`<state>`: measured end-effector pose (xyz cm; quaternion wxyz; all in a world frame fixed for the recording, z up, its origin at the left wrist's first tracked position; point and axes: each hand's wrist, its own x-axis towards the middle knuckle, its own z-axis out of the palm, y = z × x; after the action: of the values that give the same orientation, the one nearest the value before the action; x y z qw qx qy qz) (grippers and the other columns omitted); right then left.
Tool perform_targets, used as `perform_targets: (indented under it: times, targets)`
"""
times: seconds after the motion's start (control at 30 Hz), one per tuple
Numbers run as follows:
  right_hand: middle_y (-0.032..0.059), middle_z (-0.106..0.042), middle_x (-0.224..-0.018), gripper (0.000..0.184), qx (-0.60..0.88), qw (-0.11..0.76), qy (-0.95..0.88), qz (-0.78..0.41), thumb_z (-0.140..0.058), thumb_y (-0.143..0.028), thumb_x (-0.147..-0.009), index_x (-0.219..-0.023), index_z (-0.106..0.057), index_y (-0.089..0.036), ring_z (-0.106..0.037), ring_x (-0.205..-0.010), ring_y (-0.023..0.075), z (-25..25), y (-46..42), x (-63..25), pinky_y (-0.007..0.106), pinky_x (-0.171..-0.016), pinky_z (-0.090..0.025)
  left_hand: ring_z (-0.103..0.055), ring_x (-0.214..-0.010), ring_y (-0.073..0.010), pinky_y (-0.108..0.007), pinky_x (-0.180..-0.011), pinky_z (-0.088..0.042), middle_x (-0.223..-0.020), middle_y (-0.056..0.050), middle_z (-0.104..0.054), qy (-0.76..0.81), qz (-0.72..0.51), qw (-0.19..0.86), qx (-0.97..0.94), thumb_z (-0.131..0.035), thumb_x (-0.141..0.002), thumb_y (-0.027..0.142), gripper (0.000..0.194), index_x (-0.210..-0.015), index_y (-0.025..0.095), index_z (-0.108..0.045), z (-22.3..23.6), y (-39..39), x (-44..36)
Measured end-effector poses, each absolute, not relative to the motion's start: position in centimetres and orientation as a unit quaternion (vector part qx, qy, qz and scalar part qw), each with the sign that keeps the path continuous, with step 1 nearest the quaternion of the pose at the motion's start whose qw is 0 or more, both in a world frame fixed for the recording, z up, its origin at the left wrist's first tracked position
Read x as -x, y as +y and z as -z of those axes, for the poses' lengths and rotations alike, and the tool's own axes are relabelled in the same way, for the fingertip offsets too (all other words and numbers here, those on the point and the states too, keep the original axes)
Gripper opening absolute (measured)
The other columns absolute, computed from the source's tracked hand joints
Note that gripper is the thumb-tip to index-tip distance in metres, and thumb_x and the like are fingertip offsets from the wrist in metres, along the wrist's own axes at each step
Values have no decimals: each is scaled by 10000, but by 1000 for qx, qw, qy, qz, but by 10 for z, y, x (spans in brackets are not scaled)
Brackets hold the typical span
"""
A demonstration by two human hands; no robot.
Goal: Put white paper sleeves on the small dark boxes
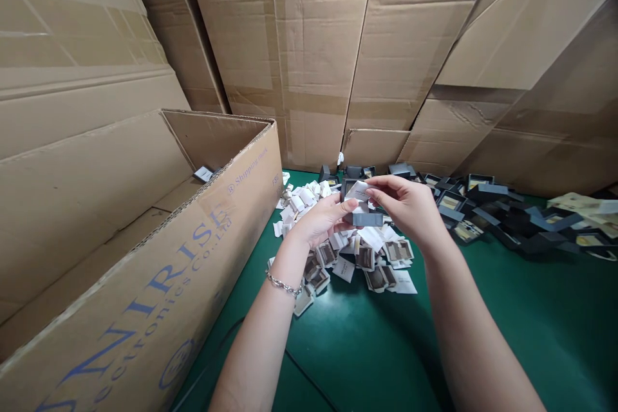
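Observation:
In the middle of the view, my left hand (324,217) is closed around a small dark grey box (367,219), its lid tilted up at the back. My right hand (403,201) pinches a folded white paper slip (358,192) with small print, held over the box's opening. The slip partly covers the inside of the box, so its contents cannot be made out. Below and behind both hands spreads a heap of white paper slips and small moulded trays (379,277), some with brown-grey hollows.
A large open cardboard carton (203,257) with blue print stands at left; a small box (203,174) lies inside. Many dark boxes (497,212), several open, are piled right on the green table (386,354). Cardboard sheets (299,45) wall the back. A black cable (309,376) crosses the front.

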<state>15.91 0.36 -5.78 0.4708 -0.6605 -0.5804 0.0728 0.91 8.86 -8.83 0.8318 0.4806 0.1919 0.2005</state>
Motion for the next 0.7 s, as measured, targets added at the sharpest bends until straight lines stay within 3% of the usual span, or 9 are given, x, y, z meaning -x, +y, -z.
perform_targets:
  times: [0.23, 0.43, 0.5, 0.6, 0.7]
  targets:
    - [48, -649, -847, 176, 627, 416, -655, 68, -563, -234, -821, -853, -727, -179, -594, -722, 136, 58, 8, -156, 254, -675, -461, -558, -852, -122, -221, -701, -467, -1105, -99, -589, 185, -187, 823, -504, -823, -554, 483, 733, -1155, 144, -578, 88, 88, -8]
    - [26, -592, -777, 104, 663, 430, -610, 63, -618, -260, -788, -771, -602, -160, -497, -604, 107, 61, 10, -157, 251, -603, -415, -566, -934, -157, -245, -731, -480, -1149, -102, -577, 176, -189, 811, -525, -795, -626, 457, 652, -1168, 170, -574, 89, 87, -10]
    - [34, -596, -841, 204, 680, 461, -570, 23, -663, -321, -748, -830, -572, -158, -508, -626, 113, 65, 14, -159, 260, -607, -423, -576, -907, -148, -233, -707, -479, -1145, -98, -581, 171, -185, 810, -530, -789, -638, 453, 661, -1195, 182, -558, 87, 86, -9]
    - [63, -608, -1034, 454, 671, 511, -525, -113, -688, -413, -714, -1072, -550, -171, -571, -756, 145, 71, 18, -162, 283, -669, -461, -595, -859, -138, -229, -695, -480, -1136, -104, -586, 163, -177, 814, -529, -789, -651, 409, 683, -1238, 185, -521, 83, 84, -8]
    - [76, -624, -1040, 505, 625, 527, -514, -260, -652, -458, -736, -1137, -561, -165, -589, -858, 169, 73, 21, -161, 299, -739, -473, -606, -840, -145, -242, -681, -485, -1139, -119, -586, 161, -168, 807, -542, -781, -667, 355, 670, -1248, 179, -500, 82, 84, -6]
